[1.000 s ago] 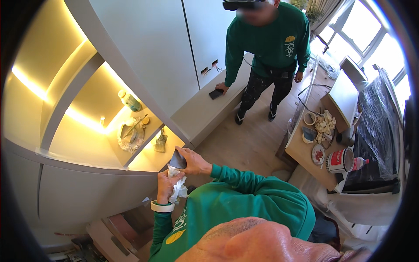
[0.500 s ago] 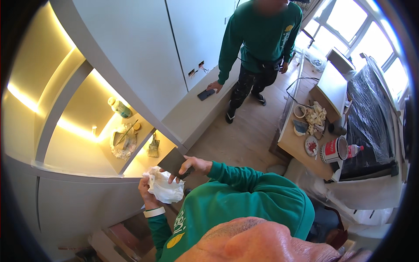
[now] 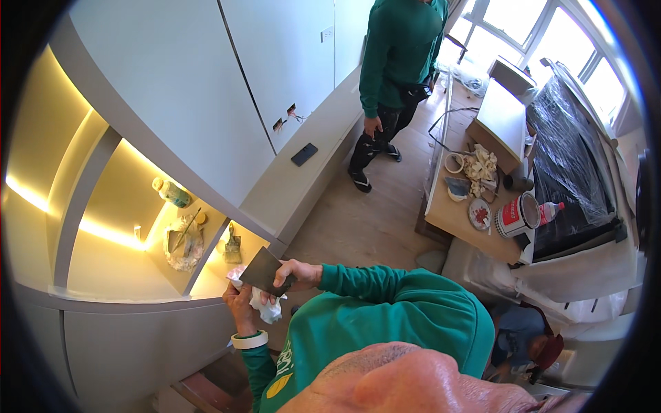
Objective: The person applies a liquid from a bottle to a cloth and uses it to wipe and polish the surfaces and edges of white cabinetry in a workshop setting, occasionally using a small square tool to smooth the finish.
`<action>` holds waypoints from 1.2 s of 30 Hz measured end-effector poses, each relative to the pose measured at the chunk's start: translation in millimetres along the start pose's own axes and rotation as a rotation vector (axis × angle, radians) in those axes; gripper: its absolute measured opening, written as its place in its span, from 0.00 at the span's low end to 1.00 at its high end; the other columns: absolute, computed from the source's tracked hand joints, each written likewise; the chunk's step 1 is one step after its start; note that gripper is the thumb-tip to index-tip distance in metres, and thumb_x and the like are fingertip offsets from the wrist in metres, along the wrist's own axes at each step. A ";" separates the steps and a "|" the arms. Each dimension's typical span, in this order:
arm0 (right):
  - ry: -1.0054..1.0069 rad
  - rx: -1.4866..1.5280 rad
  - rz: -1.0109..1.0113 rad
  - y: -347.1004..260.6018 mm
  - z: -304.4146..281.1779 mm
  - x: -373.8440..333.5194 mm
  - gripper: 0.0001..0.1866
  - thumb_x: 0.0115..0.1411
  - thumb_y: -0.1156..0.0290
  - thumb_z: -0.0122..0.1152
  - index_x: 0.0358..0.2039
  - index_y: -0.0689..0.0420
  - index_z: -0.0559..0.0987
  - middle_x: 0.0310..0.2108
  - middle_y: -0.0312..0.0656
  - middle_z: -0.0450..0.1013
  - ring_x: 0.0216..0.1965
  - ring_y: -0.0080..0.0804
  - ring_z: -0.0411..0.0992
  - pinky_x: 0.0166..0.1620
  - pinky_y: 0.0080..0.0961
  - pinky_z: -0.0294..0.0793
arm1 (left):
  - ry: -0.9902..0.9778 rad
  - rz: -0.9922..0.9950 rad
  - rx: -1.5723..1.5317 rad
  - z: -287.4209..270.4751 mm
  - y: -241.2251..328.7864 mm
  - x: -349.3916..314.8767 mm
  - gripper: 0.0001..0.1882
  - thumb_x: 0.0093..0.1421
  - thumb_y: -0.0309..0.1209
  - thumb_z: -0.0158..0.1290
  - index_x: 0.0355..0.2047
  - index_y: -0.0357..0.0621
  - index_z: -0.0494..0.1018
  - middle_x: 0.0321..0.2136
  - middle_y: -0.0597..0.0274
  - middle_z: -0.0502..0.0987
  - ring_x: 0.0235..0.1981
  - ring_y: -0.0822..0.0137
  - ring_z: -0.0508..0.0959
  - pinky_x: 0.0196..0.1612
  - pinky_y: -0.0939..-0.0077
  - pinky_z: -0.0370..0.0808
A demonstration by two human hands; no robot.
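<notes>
Both hands met in front of the lit shelf (image 3: 124, 275). On the left, the left hand (image 3: 241, 303), a white band at its wrist, was closed around a crumpled white rag (image 3: 265, 308) that bulged out between the fingers and hung below them. Just to its right, the right hand (image 3: 297, 273) pinched a flat dark scraper blade (image 3: 263, 270) by its near edge, thumb on top, the blade lying against the rag.

The rag looked soft and light, free to bunch and fold, so it could be gripped anywhere. The blade looked thin, stiff and light, probably sharp along its free edge and slick if wet; it seemed best held at the back edge or handle end, as it was, fingers clear of the working edge.

Behind them in the shelf lay a bottle (image 3: 172, 193), a wad of plastic sheet (image 3: 182, 242) and a brush (image 3: 233, 249). Farther right, another person (image 3: 396, 62) stood on the wooden floor (image 3: 365, 220), and a low tabletop (image 3: 458, 217) carried a paint can (image 3: 518, 215), bowls and rags.
</notes>
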State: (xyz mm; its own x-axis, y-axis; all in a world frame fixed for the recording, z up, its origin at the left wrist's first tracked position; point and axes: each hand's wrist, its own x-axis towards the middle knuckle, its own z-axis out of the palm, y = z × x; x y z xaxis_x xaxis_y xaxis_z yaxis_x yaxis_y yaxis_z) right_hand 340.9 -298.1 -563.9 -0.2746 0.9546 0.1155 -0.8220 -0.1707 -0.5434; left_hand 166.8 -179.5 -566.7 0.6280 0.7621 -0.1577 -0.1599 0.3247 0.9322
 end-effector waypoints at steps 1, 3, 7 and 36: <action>-0.005 0.021 -0.004 1.0 0.3 -0.9 0.28 0.53 0.71 0.53 0.54 0.71 0.73 0.46 0.58 0.78 0.47 0.45 0.78 0.55 0.38 0.76 | 0.016 0.032 0.059 -0.9 0.4 0.3 0.06 0.63 0.27 0.60 0.38 0.37 0.78 0.31 0.62 0.81 0.26 0.72 0.78 0.30 0.77 0.75; 0.018 0.054 -0.008 1.7 1.6 -2.6 0.27 0.53 0.72 0.54 0.54 0.71 0.72 0.47 0.59 0.78 0.48 0.47 0.78 0.54 0.39 0.76 | 0.020 0.000 0.049 -2.2 0.5 0.8 0.06 0.62 0.27 0.61 0.37 0.37 0.78 0.30 0.63 0.81 0.26 0.73 0.78 0.30 0.77 0.75; 0.146 0.031 -0.082 -22.0 42.4 -14.9 0.27 0.54 0.75 0.54 0.56 0.70 0.71 0.43 0.58 0.80 0.47 0.46 0.79 0.51 0.38 0.79 | 0.075 -0.044 0.047 -17.9 -2.2 4.4 0.12 0.66 0.35 0.59 0.43 0.39 0.77 0.33 0.60 0.81 0.27 0.69 0.79 0.31 0.74 0.75; 0.580 -1.160 0.132 -3.0 11.0 -20.6 0.17 0.54 0.69 0.65 0.42 0.65 0.80 0.24 0.47 0.79 0.21 0.33 0.79 0.26 0.30 0.80 | -0.173 -0.229 0.240 3.7 -8.6 -17.6 0.10 0.54 0.20 0.62 0.38 0.37 0.80 0.31 0.60 0.83 0.29 0.69 0.81 0.36 0.74 0.78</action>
State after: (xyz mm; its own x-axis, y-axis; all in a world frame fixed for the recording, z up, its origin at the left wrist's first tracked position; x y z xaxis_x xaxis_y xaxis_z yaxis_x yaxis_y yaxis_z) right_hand 343.6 -320.0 -555.5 0.1740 0.9623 -0.2091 0.1821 -0.2402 -0.9535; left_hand 160.0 -197.7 -570.8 0.7494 0.5722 -0.3331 0.1699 0.3201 0.9320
